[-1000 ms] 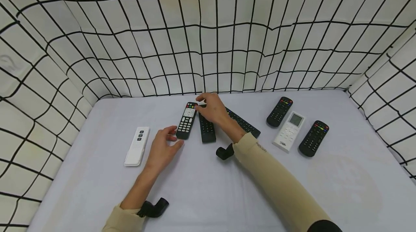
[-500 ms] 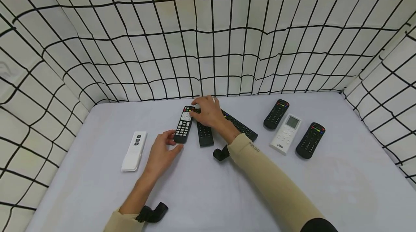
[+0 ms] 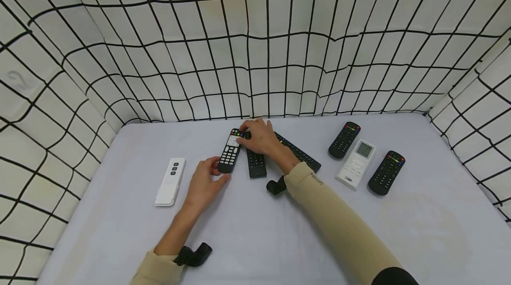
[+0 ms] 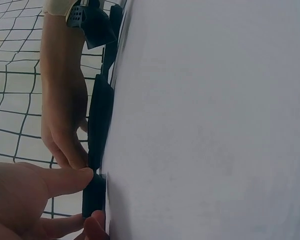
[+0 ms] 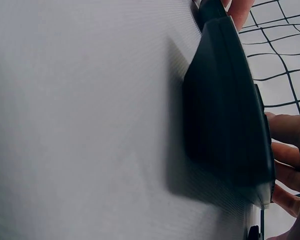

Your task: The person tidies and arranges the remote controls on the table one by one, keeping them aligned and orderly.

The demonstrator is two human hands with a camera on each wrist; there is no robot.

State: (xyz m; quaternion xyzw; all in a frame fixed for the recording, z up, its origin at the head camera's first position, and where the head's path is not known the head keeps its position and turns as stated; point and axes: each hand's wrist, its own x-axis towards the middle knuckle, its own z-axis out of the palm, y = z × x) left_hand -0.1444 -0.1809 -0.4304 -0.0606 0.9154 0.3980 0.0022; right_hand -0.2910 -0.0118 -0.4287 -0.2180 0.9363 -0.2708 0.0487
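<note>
My left hand [image 3: 204, 186] pinches the lower end of a black remote control with white buttons [image 3: 229, 154]. In the left wrist view its thumb [image 4: 72, 181] is at one side of the remote, fingertips at the other. At that remote's upper right edge, my right hand [image 3: 260, 136] reaches over with thumb and forefinger loosely bent; contact there is hard to make out. Beneath the right hand lies a second black remote [image 3: 257, 163], its top partly covered. A third, long black remote [image 3: 298, 151] slants behind the right wrist.
A white remote [image 3: 170, 182] lies to the left. On the right are two rounded black remotes [image 3: 344, 140] with a white one with a screen [image 3: 356, 164] between them. Black netting [image 3: 267, 67] over white walls surrounds the white-covered table [image 3: 255, 231].
My left fingers have closed in on the lower end of the white-buttoned remote. My right thumb has come down from its top to its right edge. The other remotes stay put.
</note>
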